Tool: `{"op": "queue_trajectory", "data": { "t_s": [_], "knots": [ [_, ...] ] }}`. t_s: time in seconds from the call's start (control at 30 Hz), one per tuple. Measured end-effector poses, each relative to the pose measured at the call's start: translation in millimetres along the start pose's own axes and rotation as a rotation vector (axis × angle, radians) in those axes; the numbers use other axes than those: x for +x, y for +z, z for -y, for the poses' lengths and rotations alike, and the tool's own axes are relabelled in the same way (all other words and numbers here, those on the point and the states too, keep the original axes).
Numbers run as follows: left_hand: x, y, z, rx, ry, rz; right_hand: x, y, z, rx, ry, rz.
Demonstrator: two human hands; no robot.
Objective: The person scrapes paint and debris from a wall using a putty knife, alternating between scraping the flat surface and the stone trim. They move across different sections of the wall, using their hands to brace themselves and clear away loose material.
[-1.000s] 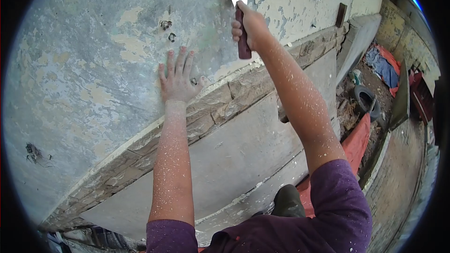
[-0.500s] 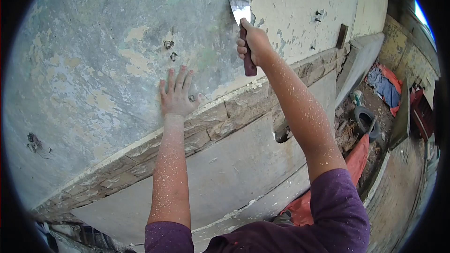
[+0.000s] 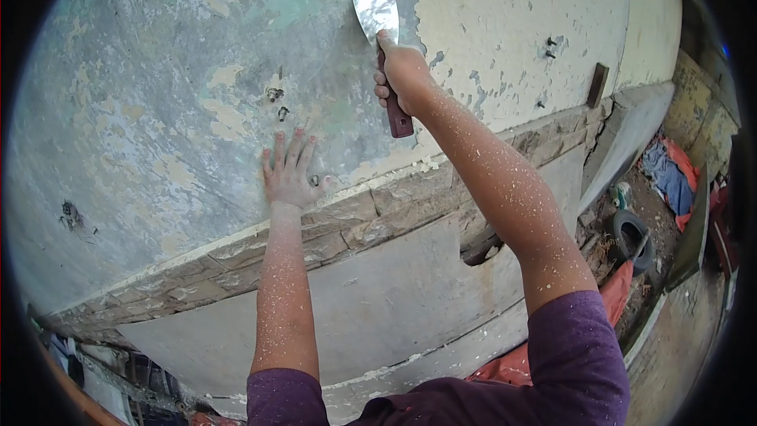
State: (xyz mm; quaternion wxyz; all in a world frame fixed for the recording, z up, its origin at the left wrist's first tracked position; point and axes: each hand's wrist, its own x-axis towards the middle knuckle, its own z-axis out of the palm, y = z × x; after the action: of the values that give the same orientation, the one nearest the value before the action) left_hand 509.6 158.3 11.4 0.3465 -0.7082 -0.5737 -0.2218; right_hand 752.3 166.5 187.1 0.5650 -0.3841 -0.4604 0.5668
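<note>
My right hand is closed around the dark red handle of a paint scraper, thumb laid along the base of its shiny metal blade. The blade points up over the wall, just left of a ragged edge where cream paint meets bare grey-green plaster. Lower and to the left, my left hand rests flat on the plaster with its fingers spread, below two metal bolts that stick out. Pale flakes and dust speckle both forearms.
A ledge of rough stone blocks runs along the wall's foot, with paint chips on it. Black bolts and a small wooden block project at right. Farther right lie a tire, an orange sheet and blue cloth.
My right hand and the scraper have shifted left, the blade now turned more squarely to the view. The view has moved slightly. My left hand stays flat on the wall.
</note>
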Motion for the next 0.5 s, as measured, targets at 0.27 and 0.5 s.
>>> {"op": "queue_trajectory", "data": {
  "t_s": [0.27, 0.5],
  "knots": [
    [0.1, 6.9, 4.0, 0.018, 0.010, -0.043, 31.9, 7.4, 24.7, 0.000, -0.250, -0.085],
    [1.0, 6.9, 2.5, 0.013, 0.018, -0.087, 20.8, -14.2, 11.6, -0.119, -0.181, -0.103]
  ]
}}
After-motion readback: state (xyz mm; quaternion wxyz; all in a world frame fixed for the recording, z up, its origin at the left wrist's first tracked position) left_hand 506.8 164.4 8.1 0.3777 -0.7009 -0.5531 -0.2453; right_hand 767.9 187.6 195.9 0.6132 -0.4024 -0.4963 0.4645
